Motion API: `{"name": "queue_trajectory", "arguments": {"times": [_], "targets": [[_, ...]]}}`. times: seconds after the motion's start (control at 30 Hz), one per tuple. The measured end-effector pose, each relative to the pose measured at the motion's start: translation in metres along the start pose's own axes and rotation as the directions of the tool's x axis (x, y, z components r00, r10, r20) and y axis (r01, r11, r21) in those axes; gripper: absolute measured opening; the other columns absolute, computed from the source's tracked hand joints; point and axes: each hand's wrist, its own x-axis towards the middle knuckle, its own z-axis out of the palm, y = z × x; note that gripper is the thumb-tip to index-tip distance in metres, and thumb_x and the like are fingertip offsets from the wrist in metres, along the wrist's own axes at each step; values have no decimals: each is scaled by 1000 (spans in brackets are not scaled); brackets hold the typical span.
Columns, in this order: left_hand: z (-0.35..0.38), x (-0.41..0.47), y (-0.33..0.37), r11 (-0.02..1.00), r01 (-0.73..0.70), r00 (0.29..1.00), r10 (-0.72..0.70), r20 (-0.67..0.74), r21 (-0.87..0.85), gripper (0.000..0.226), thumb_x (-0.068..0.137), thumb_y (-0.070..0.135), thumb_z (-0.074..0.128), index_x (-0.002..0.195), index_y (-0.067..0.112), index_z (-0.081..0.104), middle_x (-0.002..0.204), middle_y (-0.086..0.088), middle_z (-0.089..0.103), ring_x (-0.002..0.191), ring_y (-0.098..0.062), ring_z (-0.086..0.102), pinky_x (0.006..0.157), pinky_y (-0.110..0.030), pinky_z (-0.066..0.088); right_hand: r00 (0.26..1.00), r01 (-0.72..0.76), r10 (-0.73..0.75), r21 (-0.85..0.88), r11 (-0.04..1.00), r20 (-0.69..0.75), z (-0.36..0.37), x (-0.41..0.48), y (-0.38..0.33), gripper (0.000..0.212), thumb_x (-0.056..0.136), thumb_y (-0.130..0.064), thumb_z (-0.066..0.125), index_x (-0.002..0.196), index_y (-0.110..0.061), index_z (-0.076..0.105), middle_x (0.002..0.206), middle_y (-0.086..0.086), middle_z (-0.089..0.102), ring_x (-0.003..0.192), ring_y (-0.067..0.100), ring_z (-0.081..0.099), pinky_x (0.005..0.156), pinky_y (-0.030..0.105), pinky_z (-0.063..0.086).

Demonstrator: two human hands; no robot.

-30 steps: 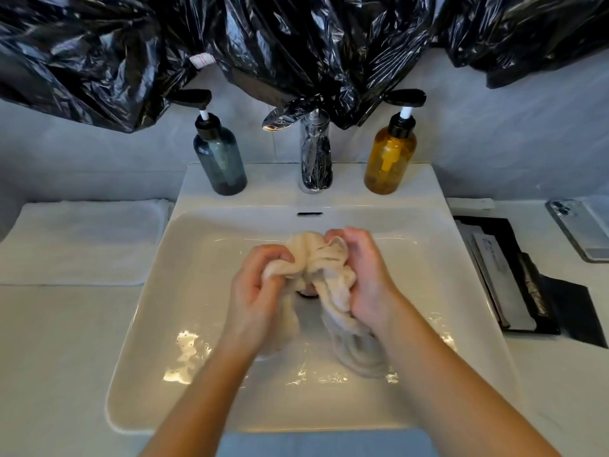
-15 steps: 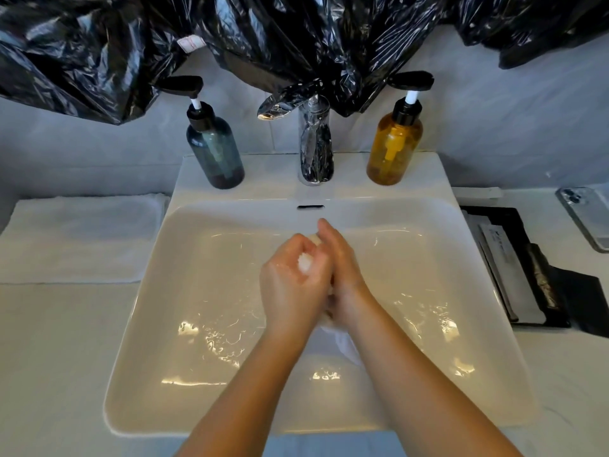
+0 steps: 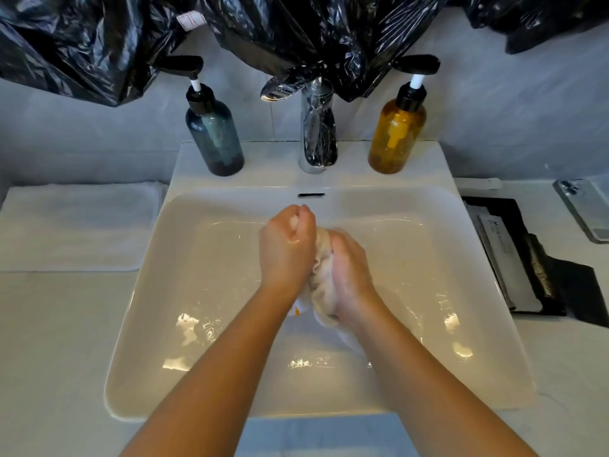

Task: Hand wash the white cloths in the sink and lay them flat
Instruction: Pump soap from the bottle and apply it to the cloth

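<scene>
Two bare forearms reach in from the near edge over the sink (image 3: 141, 324). Shallow water in the basin, with light glints on it. Left hand (image 3: 286, 249) is fisted, fingers curled tight round the top of the white cloth (image 3: 321, 278), a bit of white showing in the fist. Right hand (image 3: 351, 275) is just beside it and touching, fingers wrapped round the same bunched cloth. The cloth is wadded between both hands mid-basin, its lower end hanging toward the water at near right. Counter (image 3: 49, 341) on both sides. Left of the sink: folded white towel (image 3: 75, 225) lying flat. Right: black tray (image 3: 514, 258) with packets, phone (image 3: 583, 212) at the far right edge. On the far sink ledge: blue-green pump bottle (image 3: 214, 136) left, tap (image 3: 318, 133) centre, amber pump bottle (image 3: 397, 136) right. Black plastic sheeting (image 3: 99, 44) hangs above, along the wall.
</scene>
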Motion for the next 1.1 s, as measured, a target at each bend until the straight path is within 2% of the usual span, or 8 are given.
{"name": "queue_trajectory", "arguments": {"times": [0.1,0.23,0.47,0.57,0.63,0.8,1.0,1.1], "targets": [[-14,6,-10,997,7,966,12,258,-74,18,95,43,51,92,25,47,81,12,53,69,-2,50,70,-29,44,1000,-27,26,171,985,5,-11,-9,-16,33,96,-9,46,66,-9,61,55,9,59,47,23,56,45,20,47],[-36,-10,-24,986,-58,832,133,538,-154,63,72,51,58,125,27,37,114,15,54,96,8,58,81,-15,49,996,-80,86,239,968,-13,-14,-12,-41,41,87,-42,64,93,-3,71,87,20,74,76,33,74,70,39,61],[-42,-3,-26,985,108,841,-19,541,-134,47,58,34,78,102,26,63,86,20,68,78,1,62,70,-15,48,984,-56,1,305,951,177,-39,-25,-66,40,98,-43,48,87,-10,68,78,12,70,75,26,69,81,36,51],[-60,0,-26,943,155,855,20,518,-293,35,60,26,74,93,19,63,84,15,69,76,-2,62,67,-14,49,985,161,-147,-159,974,96,-71,-27,-65,19,92,-41,61,98,-23,67,87,0,70,84,19,66,70,28,50],[-77,5,-17,928,139,842,73,535,-346,35,61,29,71,93,18,63,86,8,68,76,-6,63,66,-16,50,941,333,-222,-582,742,255,-84,-32,-69,37,80,-55,74,109,-38,61,105,-7,68,98,12,62,72,17,46],[-86,14,6,951,146,767,66,638,-273,42,58,33,74,96,18,64,84,6,69,74,-8,64,63,-18,52,842,505,-19,-776,378,539,-46,-25,-50,75,68,-41,87,129,-54,46,126,-17,61,108,7,62,91,28,53],[-120,6,-47,856,513,513,-241,824,-69,90,55,46,91,132,17,55,125,-11,66,108,-26,65,89,-36,53,915,270,-154,-283,920,373,-46,4,-39,31,85,-5,57,91,-31,72,89,4,69,88,24,65,78,39,53],[-105,-8,-61,697,657,631,-299,716,-287,58,77,28,75,131,22,57,123,-10,65,99,-30,66,90,-58,49,878,230,-99,-231,946,468,-44,5,-36,34,72,-6,54,88,-30,73,88,7,66,83,23,60,71,32,47]]}}
